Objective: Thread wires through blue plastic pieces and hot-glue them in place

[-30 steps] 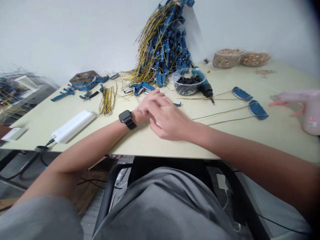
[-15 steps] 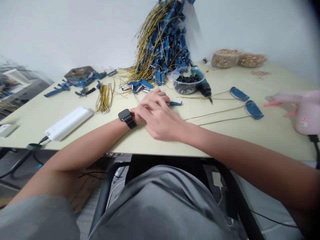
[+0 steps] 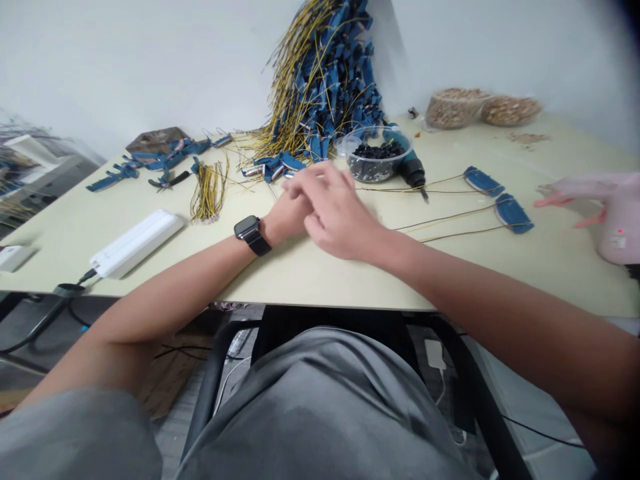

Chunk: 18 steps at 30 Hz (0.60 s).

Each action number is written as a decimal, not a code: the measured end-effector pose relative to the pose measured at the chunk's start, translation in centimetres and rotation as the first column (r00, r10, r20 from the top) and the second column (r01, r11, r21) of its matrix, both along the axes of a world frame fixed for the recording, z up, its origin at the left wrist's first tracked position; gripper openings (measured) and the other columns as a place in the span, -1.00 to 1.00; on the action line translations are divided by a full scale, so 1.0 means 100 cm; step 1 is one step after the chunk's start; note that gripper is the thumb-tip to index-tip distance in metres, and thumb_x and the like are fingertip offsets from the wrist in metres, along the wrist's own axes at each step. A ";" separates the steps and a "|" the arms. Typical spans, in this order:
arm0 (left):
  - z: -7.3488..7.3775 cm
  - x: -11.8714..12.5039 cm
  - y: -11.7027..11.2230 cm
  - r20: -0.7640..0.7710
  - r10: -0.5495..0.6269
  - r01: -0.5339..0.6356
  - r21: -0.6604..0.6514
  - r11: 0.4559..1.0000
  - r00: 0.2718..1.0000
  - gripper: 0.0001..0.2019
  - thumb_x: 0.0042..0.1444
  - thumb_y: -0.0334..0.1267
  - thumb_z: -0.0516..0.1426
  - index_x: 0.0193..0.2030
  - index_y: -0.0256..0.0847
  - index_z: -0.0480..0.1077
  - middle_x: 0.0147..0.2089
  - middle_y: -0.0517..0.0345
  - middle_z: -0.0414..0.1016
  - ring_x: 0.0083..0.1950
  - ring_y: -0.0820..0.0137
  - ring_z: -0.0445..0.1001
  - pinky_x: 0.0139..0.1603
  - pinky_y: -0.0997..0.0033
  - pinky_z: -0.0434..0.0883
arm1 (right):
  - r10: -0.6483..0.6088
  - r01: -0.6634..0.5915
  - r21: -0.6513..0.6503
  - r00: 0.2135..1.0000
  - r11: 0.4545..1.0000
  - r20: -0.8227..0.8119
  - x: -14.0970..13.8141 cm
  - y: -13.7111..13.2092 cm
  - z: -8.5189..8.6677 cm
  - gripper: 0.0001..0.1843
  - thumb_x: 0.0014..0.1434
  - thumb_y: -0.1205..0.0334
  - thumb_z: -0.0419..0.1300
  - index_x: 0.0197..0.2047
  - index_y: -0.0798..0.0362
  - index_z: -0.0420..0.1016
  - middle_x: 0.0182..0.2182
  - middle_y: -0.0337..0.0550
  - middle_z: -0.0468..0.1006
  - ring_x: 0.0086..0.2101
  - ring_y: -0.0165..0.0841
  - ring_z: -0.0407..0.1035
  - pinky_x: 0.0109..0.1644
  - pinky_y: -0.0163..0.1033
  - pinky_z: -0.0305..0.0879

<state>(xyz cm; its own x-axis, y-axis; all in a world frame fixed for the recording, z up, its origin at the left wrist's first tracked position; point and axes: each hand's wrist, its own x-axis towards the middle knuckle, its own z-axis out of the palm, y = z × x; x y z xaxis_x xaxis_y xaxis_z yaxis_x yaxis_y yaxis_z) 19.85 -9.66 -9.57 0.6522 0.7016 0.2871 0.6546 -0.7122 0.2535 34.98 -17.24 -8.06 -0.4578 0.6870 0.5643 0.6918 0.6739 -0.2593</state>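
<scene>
My left hand (image 3: 283, 217), with a black watch (image 3: 249, 230) on its wrist, rests on the pale table (image 3: 300, 273). My right hand (image 3: 340, 217) lies across it and hides its fingers. The right hand's own fingers are smeared by motion near loose blue pieces (image 3: 273, 167) at the foot of a tall pile of blue pieces with yellow wires (image 3: 325, 80). A clear bowl of small black parts (image 3: 373, 160) stands just beyond the hands.
A teal and black power tool (image 3: 407, 167) lies beside the bowl. Two blue pieces with long wires (image 3: 513, 213) lie to the right, before a pink glue gun (image 3: 615, 220). To the left are a yellow wire bundle (image 3: 207, 190), pliers (image 3: 167, 180) and a white power strip (image 3: 137, 241).
My right hand has lifted slightly and slid away from me over the left hand. The small blue piece that lay by its fingertips no longer shows.
</scene>
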 end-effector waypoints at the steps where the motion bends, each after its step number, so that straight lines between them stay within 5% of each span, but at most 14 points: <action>1: 0.008 -0.008 0.002 0.014 0.002 -0.002 -0.010 1.000 1.000 -0.60 0.50 -0.26 0.26 0.40 0.00 0.66 0.39 -0.12 0.75 0.46 -0.09 0.69 0.51 -0.21 0.61 | -0.052 0.052 0.008 0.998 0.999 -0.038 0.007 0.002 0.003 -0.38 0.41 0.54 0.14 0.42 -0.04 0.63 0.39 0.19 0.70 0.51 0.24 0.39 0.66 0.42 0.31; 5: 0.022 -0.012 -0.001 -0.006 0.070 -0.069 0.041 0.997 0.998 -0.74 0.61 -0.27 0.17 0.12 -0.21 0.72 0.05 -0.18 0.86 0.09 -0.02 0.77 0.25 -0.06 0.62 | -0.218 0.219 -0.010 0.968 0.976 -0.126 0.037 0.017 0.007 -0.47 0.41 0.52 0.21 0.34 -0.06 0.66 0.30 0.20 0.73 0.40 0.24 0.47 0.57 0.36 0.44; 12: 0.016 -0.010 -0.009 -0.124 0.047 -0.016 0.245 0.969 0.991 -0.60 0.68 -0.32 0.07 0.24 -0.25 0.79 0.17 -0.35 0.89 0.35 -0.21 0.73 0.50 -0.32 0.52 | -0.169 0.160 -0.143 0.984 0.977 -0.058 0.062 0.045 -0.022 -0.80 0.40 0.29 0.41 0.05 -0.09 0.80 0.14 0.14 0.82 0.30 0.29 0.54 0.58 0.57 0.39; 15: 0.024 -0.023 0.002 -0.064 0.024 -0.010 0.217 0.976 0.998 -0.65 0.64 -0.33 0.12 0.13 -0.18 0.81 0.11 -0.24 0.90 0.32 -0.14 0.75 0.48 -0.23 0.54 | -0.147 0.139 -0.134 0.988 0.981 -0.055 0.064 0.048 -0.027 -0.77 0.46 0.22 0.39 0.11 -0.12 0.84 0.21 0.13 0.83 0.32 0.28 0.53 0.60 0.59 0.36; 18: 0.042 -0.048 0.022 -0.027 -0.083 0.084 0.045 0.995 0.996 -0.76 0.55 -0.25 0.26 0.04 -0.04 0.84 0.06 -0.01 0.91 0.23 0.01 0.79 0.45 -0.06 0.58 | -0.132 0.124 -0.125 0.989 0.984 -0.061 0.067 0.050 -0.029 -0.81 0.52 0.12 0.42 0.11 -0.18 0.86 0.22 0.09 0.83 0.35 0.29 0.49 0.59 0.64 0.36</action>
<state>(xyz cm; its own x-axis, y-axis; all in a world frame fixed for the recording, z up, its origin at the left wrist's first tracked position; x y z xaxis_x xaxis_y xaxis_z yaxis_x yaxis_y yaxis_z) 15.06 -7.48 -5.35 0.7151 0.6309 0.3009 0.5982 -0.7751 0.2034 41.72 -12.27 -10.92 -0.3245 0.8025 0.5007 0.7481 0.5417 -0.3833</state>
